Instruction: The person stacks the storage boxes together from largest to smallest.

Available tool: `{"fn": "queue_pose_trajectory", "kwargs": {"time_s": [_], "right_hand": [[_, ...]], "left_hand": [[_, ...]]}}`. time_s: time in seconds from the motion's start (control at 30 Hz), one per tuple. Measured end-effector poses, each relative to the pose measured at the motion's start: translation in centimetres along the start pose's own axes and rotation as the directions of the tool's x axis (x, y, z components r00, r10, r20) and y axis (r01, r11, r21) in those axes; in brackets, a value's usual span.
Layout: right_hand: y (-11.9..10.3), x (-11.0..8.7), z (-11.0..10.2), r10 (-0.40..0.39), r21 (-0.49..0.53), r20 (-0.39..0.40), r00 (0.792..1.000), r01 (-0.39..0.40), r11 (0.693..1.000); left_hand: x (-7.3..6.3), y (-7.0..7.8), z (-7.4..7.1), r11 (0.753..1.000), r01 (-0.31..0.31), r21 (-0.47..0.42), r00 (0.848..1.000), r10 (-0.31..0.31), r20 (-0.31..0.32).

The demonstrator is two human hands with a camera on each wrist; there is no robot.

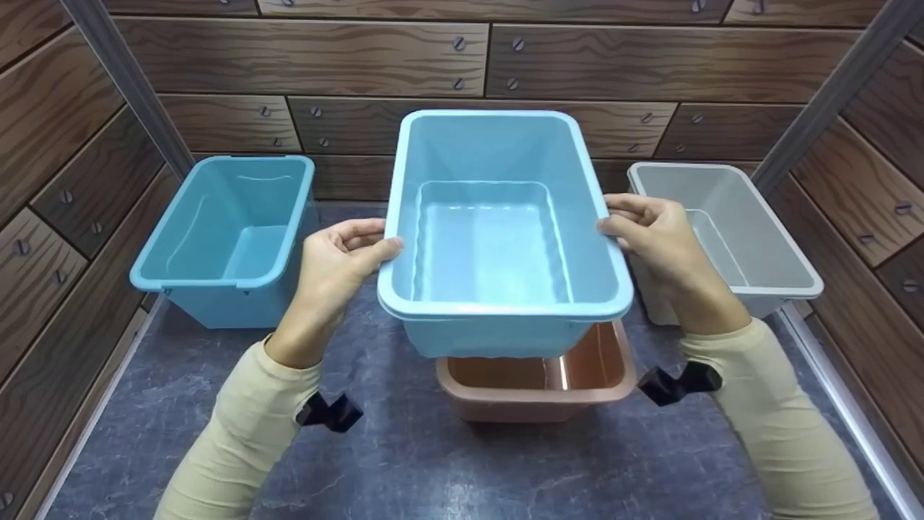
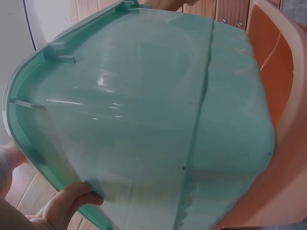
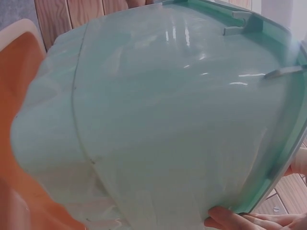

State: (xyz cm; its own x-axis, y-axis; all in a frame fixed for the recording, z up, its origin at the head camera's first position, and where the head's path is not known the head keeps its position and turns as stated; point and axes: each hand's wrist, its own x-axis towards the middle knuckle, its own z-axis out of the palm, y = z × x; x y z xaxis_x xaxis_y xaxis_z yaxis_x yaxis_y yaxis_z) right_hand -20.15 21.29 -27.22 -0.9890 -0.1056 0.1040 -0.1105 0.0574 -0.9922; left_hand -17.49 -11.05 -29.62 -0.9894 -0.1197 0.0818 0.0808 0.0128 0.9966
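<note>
Both hands hold up a light blue plastic bin [image 1: 498, 310] by its long side rims, its inside facing the head camera. On the left rim, my left hand [image 1: 339, 260] grips with the thumb on top and fingers beneath. My right hand [image 1: 653, 235] pinches the opposite rim in the same way. Below the raised bin stands an orange-brown bin [image 1: 534, 396], partly covered by it in the head view. From under the rim, the left wrist view shows the blue bin's outer wall [image 2: 134, 105] and curled fingers [image 2: 76, 196]; the right wrist view shows fingers [image 3: 230, 220] at the rim too.
A darker blue bin [image 1: 238, 296] stands at the left on the dark marbled floor [image 1: 404, 462]. At the right is a grey bin [image 1: 783, 290], partly behind the right forearm. Wood-patterned walls [image 1: 303, 58] with metal posts [image 1: 133, 79] enclose the space.
</note>
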Motion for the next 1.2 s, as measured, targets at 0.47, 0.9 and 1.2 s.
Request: {"fn": "queue_pose_trajectory", "kwargs": {"time_s": [0.47,0.9,1.2], "right_hand": [[0.1,-0.3,-1.1,-0.004,-0.029,-0.018,1.0,0.003,1.0],[0.4,-0.4,-1.5,0.014,-0.017,-0.03,0.999,-0.014,1.0],[0.4,-0.4,-2.1,0.029,-0.016,-0.041,0.999,-0.03,0.999]], "left_hand": [[-0.1,0.1,1.0,0.999,0.01,-0.042,1.0,-0.009,0.02],[0.0,-0.3,1.6,0.999,-0.004,-0.038,1.0,0.005,0.014],[0.0,-0.4,2.2,0.998,0.012,-0.059,1.0,-0.011,0.027]]}}
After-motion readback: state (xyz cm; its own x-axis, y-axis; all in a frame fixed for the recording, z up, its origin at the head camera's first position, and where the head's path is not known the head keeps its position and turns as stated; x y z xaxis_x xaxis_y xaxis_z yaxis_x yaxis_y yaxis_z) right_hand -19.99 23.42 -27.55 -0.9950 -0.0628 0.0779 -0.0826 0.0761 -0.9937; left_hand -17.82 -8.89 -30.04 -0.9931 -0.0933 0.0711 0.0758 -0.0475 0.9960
